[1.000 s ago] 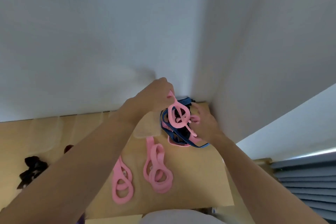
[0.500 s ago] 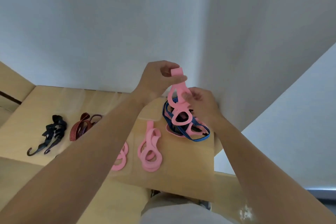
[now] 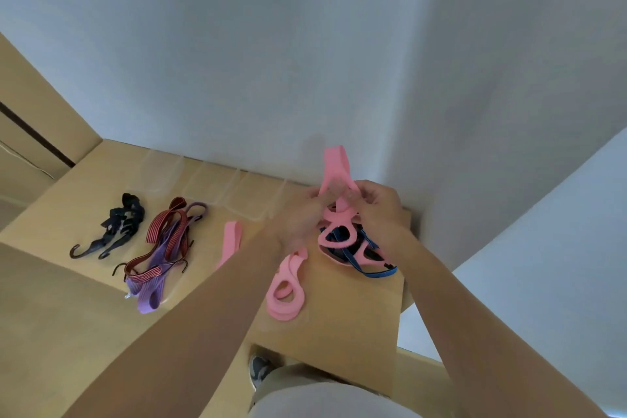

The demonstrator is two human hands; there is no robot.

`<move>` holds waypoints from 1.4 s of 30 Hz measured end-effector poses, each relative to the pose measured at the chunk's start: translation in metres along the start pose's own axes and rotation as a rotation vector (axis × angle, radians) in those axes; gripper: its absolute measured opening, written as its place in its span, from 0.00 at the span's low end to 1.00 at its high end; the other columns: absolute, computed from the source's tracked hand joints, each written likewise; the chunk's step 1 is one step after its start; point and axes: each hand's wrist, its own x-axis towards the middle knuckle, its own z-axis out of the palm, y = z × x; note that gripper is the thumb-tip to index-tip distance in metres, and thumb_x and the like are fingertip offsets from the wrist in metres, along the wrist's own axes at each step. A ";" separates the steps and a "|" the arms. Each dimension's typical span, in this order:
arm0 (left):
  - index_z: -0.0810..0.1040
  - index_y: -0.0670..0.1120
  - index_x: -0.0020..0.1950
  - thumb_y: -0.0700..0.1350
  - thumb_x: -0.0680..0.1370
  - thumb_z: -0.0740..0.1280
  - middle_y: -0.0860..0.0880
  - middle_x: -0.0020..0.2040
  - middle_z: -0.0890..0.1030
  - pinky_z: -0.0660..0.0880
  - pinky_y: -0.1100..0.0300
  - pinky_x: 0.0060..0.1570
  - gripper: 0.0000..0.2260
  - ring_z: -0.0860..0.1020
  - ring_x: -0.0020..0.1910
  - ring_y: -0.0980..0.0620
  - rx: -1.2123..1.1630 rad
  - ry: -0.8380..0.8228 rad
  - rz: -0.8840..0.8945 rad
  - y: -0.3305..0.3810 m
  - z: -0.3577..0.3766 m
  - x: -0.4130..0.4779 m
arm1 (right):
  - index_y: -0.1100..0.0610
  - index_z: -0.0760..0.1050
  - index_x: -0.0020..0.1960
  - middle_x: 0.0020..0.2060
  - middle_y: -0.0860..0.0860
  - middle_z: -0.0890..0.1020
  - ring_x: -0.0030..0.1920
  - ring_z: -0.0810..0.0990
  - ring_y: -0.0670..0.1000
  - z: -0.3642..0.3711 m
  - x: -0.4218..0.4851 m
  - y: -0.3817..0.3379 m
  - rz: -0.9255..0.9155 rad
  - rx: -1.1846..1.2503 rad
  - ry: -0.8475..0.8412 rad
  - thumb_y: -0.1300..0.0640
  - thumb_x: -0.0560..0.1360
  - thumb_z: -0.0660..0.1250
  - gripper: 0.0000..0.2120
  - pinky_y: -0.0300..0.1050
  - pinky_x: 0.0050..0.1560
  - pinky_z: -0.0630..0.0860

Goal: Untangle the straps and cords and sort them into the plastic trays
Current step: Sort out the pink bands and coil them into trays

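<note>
Two bare hands meet above the far right corner of the wooden table [image 3: 339, 332], both pinching one pink strap [image 3: 334, 166]. The left hand [image 3: 298, 224], blurred with motion, has come down from where it held the strap's end high half a second ago. It now grips the strap right beside the right hand [image 3: 376, 207], whose curled fingers pinch the same band.

A folded loop of the strap stands up above both hands. Its lower part runs down into the tangle [image 3: 339, 241] on the table, where more pink loops are threaded with a blue strap [image 3: 373, 271]. The strap looks not yet free. Bringing the hands together probably means the person is working a loop through rather than simply pulling.

Nearer the front edge, a neat pile of pink straps [image 3: 285, 292] lies apart from the tangle, and another pink strap [image 3: 230, 241] shows partly behind the left forearm. Toward the left edge lie a red striped cord [image 3: 166, 234] mixed with a purple strap [image 3: 149, 295], and a black hooked cord [image 3: 118, 227]. Clear plastic trays [image 3: 220, 187] line the far edge against the wall.
</note>
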 end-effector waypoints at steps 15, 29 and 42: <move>0.79 0.43 0.65 0.50 0.84 0.64 0.44 0.52 0.85 0.81 0.53 0.37 0.15 0.83 0.44 0.47 -0.188 0.021 -0.151 0.006 -0.084 0.006 | 0.43 0.83 0.52 0.52 0.53 0.78 0.53 0.76 0.49 0.079 0.012 0.020 -0.066 -0.168 -0.045 0.56 0.80 0.62 0.12 0.43 0.54 0.73; 0.78 0.40 0.67 0.46 0.84 0.63 0.40 0.56 0.82 0.80 0.58 0.32 0.14 0.82 0.37 0.51 -0.210 0.094 -0.165 0.003 -0.183 0.008 | 0.54 0.71 0.61 0.55 0.53 0.77 0.55 0.77 0.58 0.089 0.041 0.128 0.474 -0.960 0.149 0.40 0.75 0.65 0.22 0.55 0.53 0.77; 0.80 0.38 0.60 0.45 0.84 0.64 0.40 0.49 0.84 0.81 0.50 0.39 0.11 0.82 0.41 0.43 -0.072 0.193 -0.235 -0.033 -0.226 -0.007 | 0.53 0.72 0.54 0.48 0.51 0.80 0.50 0.80 0.55 0.099 0.048 0.138 0.352 -1.107 0.248 0.43 0.80 0.61 0.14 0.61 0.62 0.73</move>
